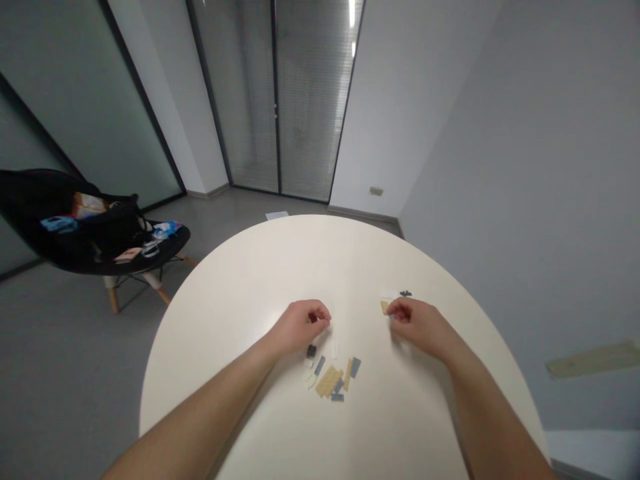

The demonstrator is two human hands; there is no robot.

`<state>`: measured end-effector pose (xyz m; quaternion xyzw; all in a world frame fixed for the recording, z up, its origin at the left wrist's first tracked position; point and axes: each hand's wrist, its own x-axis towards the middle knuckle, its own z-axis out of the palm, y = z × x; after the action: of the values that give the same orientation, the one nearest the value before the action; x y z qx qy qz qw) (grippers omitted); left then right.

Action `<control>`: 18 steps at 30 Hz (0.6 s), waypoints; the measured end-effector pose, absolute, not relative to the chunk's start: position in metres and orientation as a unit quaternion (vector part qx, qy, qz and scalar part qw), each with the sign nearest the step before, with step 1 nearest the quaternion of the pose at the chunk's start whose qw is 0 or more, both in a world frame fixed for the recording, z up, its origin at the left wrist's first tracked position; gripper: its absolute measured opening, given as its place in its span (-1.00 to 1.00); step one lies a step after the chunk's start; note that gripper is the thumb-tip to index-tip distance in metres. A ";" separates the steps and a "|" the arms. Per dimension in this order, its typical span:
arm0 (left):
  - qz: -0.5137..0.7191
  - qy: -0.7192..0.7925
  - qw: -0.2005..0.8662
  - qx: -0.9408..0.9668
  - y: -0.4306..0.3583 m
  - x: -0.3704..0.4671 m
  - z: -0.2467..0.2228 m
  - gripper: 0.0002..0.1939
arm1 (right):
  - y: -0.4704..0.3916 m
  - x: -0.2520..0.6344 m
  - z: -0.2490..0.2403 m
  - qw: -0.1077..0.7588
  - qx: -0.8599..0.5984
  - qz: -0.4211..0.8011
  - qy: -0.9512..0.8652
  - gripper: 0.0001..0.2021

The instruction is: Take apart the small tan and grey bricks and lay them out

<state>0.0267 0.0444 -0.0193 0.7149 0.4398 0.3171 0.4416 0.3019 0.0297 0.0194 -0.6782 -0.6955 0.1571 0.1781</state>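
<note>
My left hand (304,325) is over the middle of the table, its thumb and fingers curled into a pinch. Whatever is between those fingertips, if anything, is too small to make out. My right hand (417,325) is closed at the right, its fingertips on a small tan toy brick plate (385,306). Just beyond it are a white piece (389,293) and a dark grey piece (405,293). Below my left hand lie loose toy bricks: a black piece (311,351), a wide tan plate (328,381), a narrow tan plate (347,375) and several grey pieces (355,367).
The round white table (320,253) has a curved edge on the far side. A black chair (100,220) holding a bag and packets stands at the left. Glass doors (280,100) and grey walls surround the place.
</note>
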 end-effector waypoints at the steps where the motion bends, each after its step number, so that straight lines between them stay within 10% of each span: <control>1: 0.318 0.439 0.441 0.715 0.044 0.027 -0.019 -0.87 | 0.033 0.305 0.019 0.215 -0.690 0.144 -0.676 -0.82; 6: 0.314 0.441 0.442 0.715 0.044 0.027 -0.019 -0.87 | 0.043 0.326 0.013 0.302 -0.747 0.090 -0.586 -0.77; 18: 0.313 0.444 0.434 0.719 0.043 0.026 -0.018 -0.88 | 0.051 0.325 -0.010 0.185 -0.747 0.065 -0.635 -0.72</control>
<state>0.0264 0.0433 -0.0184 0.7195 0.4435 0.3126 0.4335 0.3255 0.0512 -0.0098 -0.7468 -0.6354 0.0653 0.1851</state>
